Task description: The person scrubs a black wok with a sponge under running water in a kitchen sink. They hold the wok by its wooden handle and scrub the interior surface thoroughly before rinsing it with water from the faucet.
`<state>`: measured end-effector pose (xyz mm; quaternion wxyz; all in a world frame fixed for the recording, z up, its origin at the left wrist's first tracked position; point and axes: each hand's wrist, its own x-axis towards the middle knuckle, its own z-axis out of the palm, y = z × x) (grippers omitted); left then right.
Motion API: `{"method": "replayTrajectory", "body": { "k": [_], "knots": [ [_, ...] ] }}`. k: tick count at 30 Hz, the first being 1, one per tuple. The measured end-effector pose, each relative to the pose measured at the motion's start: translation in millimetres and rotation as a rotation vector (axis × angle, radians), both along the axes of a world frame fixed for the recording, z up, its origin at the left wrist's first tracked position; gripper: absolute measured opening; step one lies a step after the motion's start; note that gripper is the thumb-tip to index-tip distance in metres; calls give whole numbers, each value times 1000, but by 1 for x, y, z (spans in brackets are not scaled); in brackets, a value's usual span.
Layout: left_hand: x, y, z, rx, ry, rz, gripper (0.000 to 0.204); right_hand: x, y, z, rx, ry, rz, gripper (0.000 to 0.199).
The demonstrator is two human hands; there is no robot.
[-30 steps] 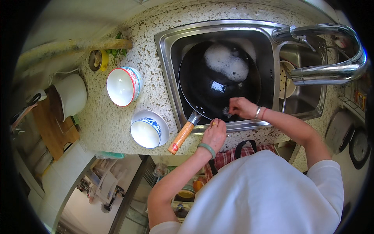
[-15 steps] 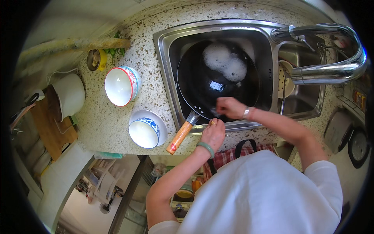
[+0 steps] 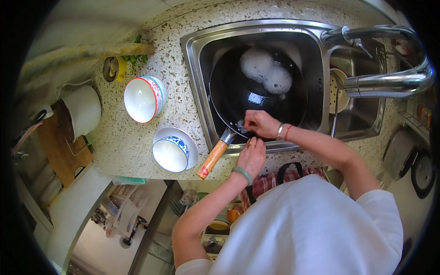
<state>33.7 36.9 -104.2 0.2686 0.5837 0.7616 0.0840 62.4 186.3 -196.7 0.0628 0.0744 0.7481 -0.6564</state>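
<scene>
A black wok sits tilted in the large sink basin, with soapy water and white foam in it. Its wooden handle sticks out over the front edge toward the lower left. My right hand is closed on a silvery scrubber, probably steel wool, pressed to the inner wall near the handle rivets. My left hand grips the wok's near rim, right of the handle; its fingertips are partly hidden.
Left of the sink stand a red-rimmed bowl and a blue-patterned bowl. A chrome faucet arches over the small right basin, where a cream strainer lies. A yellow cup stands at the back left.
My right hand has moved left along the wok's inner wall, toward the handle, with the scrubber. My left hand keeps its place on the rim.
</scene>
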Motion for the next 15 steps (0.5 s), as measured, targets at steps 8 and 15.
{"method": "replayTrajectory", "body": {
  "k": [8,15],
  "knots": [
    [-2,-11,1,24,-110,98,26,49,39,1,85,-172,213,5],
    [-17,-15,11,-98,-90,142,26,59,64,8,184,-250,325,5]
  ]
}}
